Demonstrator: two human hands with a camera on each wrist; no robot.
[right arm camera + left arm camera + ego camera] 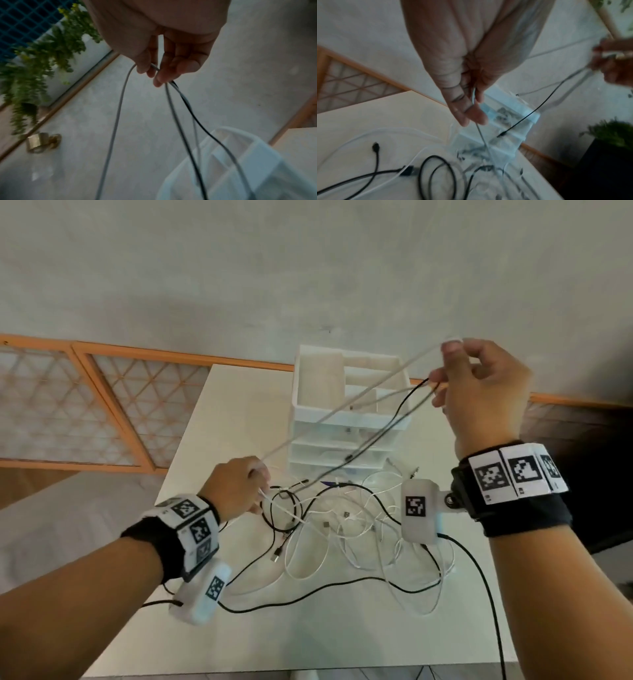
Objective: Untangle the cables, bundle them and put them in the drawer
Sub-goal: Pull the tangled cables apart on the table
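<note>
White cable point(329, 412) taut, slanting from low left hand point(236, 487) up to right hand point(486, 392); both pinching it.

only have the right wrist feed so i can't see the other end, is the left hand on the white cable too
Observer: Yes. The left hand pinches the white cable, which runs taut up to the right hand.
Operator: where does the black cable i'm holding end
Observer: The black cable hangs down, and its plug dangles free in front of the drawer unit.
Operator: what's under it
Observer: A tangled pile of black and white cables lies on the table.
</note>
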